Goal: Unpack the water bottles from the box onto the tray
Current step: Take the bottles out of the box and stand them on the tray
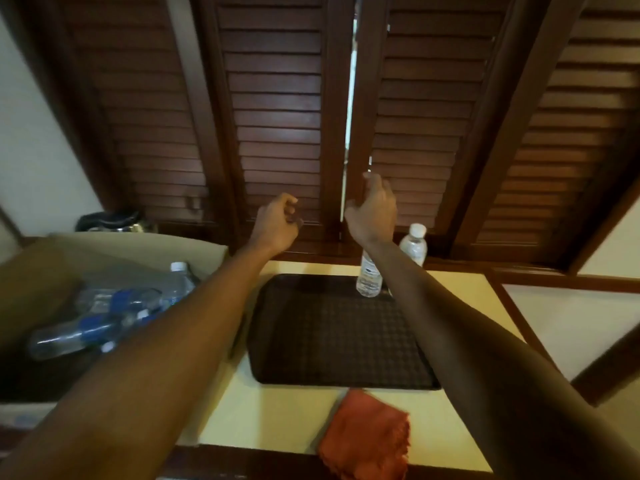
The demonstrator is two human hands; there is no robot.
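A dark brown tray (pixel 332 341) lies on the pale yellow counter. One clear water bottle (pixel 369 277) stands upright at the tray's far edge, partly behind my right forearm. A second bottle (pixel 414 244) stands just beyond it to the right. The cardboard box (pixel 114 247) at the left holds several clear bottles (pixel 104 313) with blue labels, most lying down. Both my arms stretch forward above the tray. My left hand (pixel 277 221) hangs in the air with loosely curled fingers, holding nothing. My right hand (pixel 375 209) is raised in front of the shutters, fingers relaxed and empty.
A folded orange cloth (pixel 367 438) lies at the counter's near edge. Dark wooden louvred shutters (pixel 277 116) rise behind the counter. A dark metal object (pixel 114 223) sits behind the box. A wooden frame borders the counter on the right.
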